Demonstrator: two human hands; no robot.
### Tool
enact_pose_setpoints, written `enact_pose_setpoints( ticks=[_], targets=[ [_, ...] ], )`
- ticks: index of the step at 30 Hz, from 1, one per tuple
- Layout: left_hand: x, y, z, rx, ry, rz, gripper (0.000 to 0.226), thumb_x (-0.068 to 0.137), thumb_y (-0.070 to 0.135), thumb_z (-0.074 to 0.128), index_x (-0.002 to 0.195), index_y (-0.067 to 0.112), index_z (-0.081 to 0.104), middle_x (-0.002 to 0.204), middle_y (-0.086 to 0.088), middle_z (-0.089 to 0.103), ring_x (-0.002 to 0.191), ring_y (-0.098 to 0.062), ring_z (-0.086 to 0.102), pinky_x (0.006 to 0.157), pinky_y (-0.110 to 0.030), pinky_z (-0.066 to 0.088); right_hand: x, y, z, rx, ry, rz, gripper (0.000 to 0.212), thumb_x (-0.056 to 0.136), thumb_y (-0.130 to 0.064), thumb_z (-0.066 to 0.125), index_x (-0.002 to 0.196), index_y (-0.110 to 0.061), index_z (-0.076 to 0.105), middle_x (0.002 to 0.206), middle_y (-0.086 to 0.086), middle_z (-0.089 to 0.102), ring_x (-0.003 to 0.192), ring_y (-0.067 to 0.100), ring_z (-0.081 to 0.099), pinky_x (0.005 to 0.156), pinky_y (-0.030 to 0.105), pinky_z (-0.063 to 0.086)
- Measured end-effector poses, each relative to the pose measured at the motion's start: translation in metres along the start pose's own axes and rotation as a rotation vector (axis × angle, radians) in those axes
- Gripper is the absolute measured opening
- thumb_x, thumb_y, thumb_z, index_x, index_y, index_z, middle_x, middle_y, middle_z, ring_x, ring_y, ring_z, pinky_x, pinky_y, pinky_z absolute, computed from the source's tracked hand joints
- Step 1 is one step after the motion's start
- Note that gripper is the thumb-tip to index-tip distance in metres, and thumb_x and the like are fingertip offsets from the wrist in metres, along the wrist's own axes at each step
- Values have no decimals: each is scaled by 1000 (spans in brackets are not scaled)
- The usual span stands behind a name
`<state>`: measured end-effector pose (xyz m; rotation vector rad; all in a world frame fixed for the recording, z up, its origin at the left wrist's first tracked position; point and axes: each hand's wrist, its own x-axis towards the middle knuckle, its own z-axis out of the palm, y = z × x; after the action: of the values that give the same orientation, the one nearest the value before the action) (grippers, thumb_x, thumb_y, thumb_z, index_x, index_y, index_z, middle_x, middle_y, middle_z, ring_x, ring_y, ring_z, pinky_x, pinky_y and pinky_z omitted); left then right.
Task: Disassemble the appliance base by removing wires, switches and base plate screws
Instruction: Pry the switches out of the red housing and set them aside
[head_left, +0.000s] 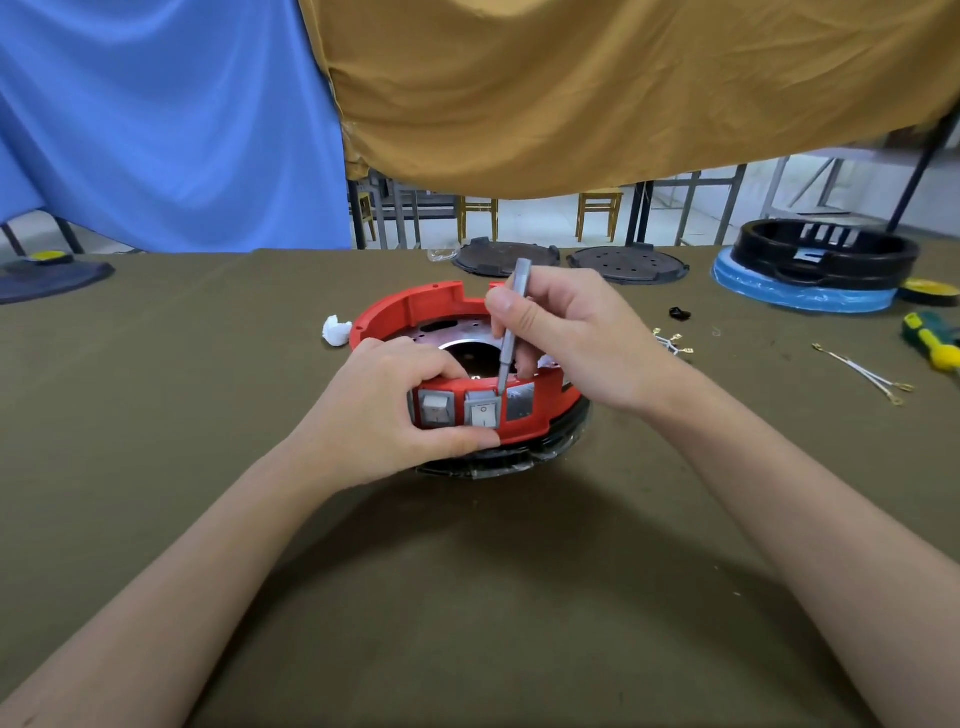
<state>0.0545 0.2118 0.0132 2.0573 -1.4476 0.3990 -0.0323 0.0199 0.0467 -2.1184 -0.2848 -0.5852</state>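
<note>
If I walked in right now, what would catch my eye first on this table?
The round red plastic appliance base at the centre, steadied by the left hand. The right hand grips a slim grey metal screwdriver, its tip at the middle grey rocker switch. Blue and mustard cloths hang behind.

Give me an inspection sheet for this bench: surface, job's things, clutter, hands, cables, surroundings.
Surface: table under olive cloth.
Job's things: red base on a black part; two switches, left and middle, in their slots; the right slot is empty.
Clutter: white wad, two dark round plates, black ring on a blue disc, green-yellow tool.
Hands: left hand grips the base front; right hand holds a grey screwdriver, tip at the middle switch's top edge.
Cables: loose white wires with terminals, right of the base.
Surroundings: blue and tan drapes; stools behind.
</note>
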Motion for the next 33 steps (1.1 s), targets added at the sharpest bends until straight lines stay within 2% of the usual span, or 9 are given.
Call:
enact_pose_setpoints(
  ticks=[4,9,11,14,18,21,25,29,33],
  targets=[
    [-1,0,-1,-9,-21,-2,49,69,68,67,87,23,70,76,20,63,80,-2,58,69,-11,40,-1,-2,-5,64,-92,5,28,102,-27,53,87,-6,65,71,16,65,62,27,64,67,30,51],
    [-2,1,-1,11,-25,-7,48,70,68,65,87,23,69,78,17,65,81,-5,58,73,-20,41,0,0,-6,116,-129,69,32,103,-28,49,85,-7,65,71,13,61,63,15,60,66,21,48],
    [-2,1,-1,16,-25,-6,47,71,69,64,89,25,69,78,19,64,83,-4,58,75,-19,40,1,1,-4,114,-132,105,35,104,-35,47,82,-14,65,66,8,62,63,13,59,68,19,46],
    [-2,1,0,30,-24,-3,48,71,70,63,89,25,69,79,21,63,84,-1,57,78,-16,37,2,3,-1,91,-133,134,37,104,-41,45,79,-21,65,62,3,62,61,11,59,77,28,44],
    [-2,1,-1,33,-14,-3,47,71,70,63,88,27,69,77,25,60,84,2,56,76,-9,33,0,1,0,86,-90,81,34,105,-34,47,82,-16,65,66,6,63,60,13,60,68,16,46],
    [-2,1,0,29,-11,-1,49,71,71,62,88,25,69,76,23,61,83,0,56,77,-14,37,-4,-2,1,44,-73,-12,26,103,-28,52,83,-16,64,70,7,64,60,14,62,64,18,48],
    [-2,1,0,20,-11,-11,50,71,69,63,87,23,69,75,15,64,76,-4,57,72,-27,44,-4,-8,8,-31,-91,-85,21,99,-30,54,81,-29,63,73,11,64,61,13,61,63,21,48],
    [-2,0,1,28,-8,-4,49,72,70,63,87,24,69,75,15,65,76,-6,57,72,-23,42,-2,-4,4,26,-95,15,32,104,-29,50,83,-10,64,79,24,64,61,16,59,68,27,49],
    [-2,0,2,41,1,9,49,73,70,61,86,24,69,74,16,64,78,-6,57,74,-18,38,-2,-2,0,58,-114,107,38,104,-36,46,83,-11,65,83,30,64,64,16,58,70,19,46]
  ],
)
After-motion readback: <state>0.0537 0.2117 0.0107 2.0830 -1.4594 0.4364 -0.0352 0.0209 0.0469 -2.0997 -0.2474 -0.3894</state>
